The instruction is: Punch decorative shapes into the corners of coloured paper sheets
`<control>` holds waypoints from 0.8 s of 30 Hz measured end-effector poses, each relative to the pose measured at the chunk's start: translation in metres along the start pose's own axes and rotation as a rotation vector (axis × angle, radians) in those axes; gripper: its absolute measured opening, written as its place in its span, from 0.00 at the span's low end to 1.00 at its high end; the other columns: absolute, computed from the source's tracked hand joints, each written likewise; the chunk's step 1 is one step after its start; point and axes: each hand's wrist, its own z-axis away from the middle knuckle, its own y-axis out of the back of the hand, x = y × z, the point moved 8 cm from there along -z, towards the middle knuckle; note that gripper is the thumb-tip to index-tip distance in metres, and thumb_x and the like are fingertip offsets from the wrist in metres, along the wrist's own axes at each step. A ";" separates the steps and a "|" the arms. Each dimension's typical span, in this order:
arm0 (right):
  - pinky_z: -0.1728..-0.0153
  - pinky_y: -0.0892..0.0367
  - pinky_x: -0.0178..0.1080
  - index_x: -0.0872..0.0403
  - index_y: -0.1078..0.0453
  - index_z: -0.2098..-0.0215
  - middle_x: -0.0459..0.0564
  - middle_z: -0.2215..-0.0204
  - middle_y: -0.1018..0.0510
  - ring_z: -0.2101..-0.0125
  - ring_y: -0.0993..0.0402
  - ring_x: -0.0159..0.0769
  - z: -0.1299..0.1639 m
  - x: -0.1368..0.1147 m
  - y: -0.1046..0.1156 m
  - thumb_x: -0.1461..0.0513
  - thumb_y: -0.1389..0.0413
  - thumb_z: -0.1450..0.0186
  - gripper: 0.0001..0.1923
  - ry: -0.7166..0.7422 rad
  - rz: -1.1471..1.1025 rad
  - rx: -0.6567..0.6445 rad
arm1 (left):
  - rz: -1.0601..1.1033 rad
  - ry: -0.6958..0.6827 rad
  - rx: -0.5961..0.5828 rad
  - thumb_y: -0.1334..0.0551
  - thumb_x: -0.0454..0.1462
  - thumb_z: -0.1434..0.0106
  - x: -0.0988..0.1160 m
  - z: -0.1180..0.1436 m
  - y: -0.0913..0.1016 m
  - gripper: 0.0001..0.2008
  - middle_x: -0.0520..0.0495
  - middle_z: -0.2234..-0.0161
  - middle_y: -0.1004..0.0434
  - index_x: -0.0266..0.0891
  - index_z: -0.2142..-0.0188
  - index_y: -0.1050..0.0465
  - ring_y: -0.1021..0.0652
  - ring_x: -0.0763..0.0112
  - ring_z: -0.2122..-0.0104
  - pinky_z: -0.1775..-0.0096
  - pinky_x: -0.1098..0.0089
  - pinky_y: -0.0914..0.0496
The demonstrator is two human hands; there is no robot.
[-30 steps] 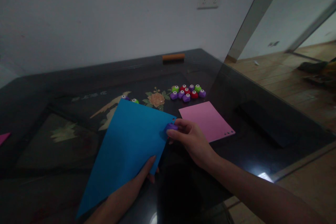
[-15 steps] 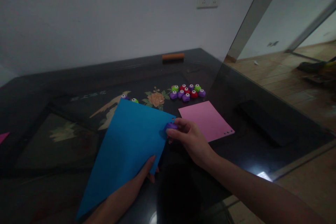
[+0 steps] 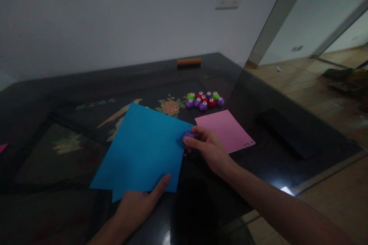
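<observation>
Right hand (image 3: 207,148) pinches a purple punch (image 3: 187,136) at the blue sheet (image 3: 143,149) (right edge); left hand (image 3: 138,206) presses flat on the sheet's near edge.

A pink sheet (image 3: 224,130) lies right of centre on the dark surface (image 3: 287,138); behind it, a cluster of small punches (image 3: 204,100); farther back, an orange bar (image 3: 189,61).
</observation>
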 end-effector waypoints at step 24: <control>0.75 0.36 0.34 0.54 0.30 0.67 0.43 0.74 0.27 0.76 0.32 0.28 -0.003 -0.001 0.001 0.57 0.34 0.50 0.15 -0.009 0.000 -0.023 | 0.173 0.210 -0.215 0.47 0.56 0.44 0.010 -0.004 -0.008 0.24 0.51 0.79 0.23 0.44 0.85 0.30 0.23 0.62 0.73 0.52 0.62 0.35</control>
